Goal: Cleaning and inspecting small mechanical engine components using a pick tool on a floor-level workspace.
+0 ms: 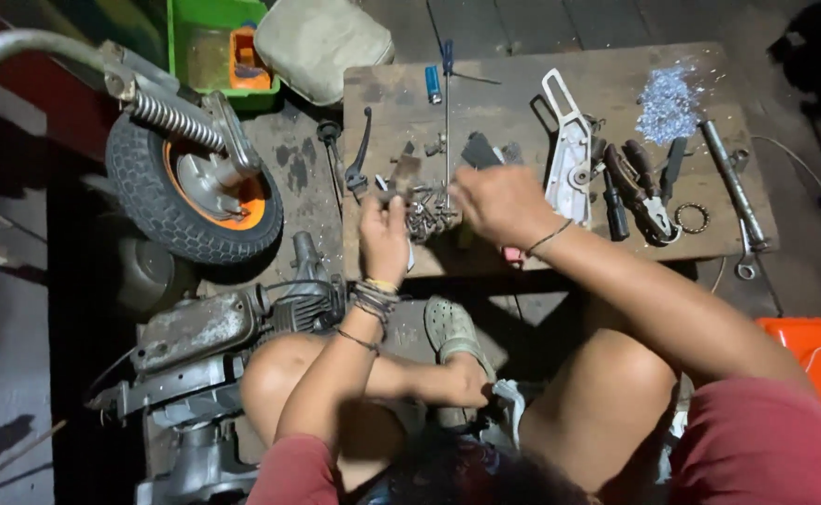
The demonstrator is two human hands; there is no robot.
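A heap of small bolts and nuts (424,213) lies on the counter (523,93), just left of the white plastic cover (569,150). It is best sorted piece by piece, with the heap kept compact so nothing rolls off the near edge. The left hand (384,238) is held just left of the heap, fingers curled together around something too small to identify. The right hand (502,204) rests just right of it, fingers bent downward; whether anything is pinched cannot be told.

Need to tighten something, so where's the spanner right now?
In the head view, the spanner lies at the wooden board's right edge, below the long metal rod and beside the bearing ring.
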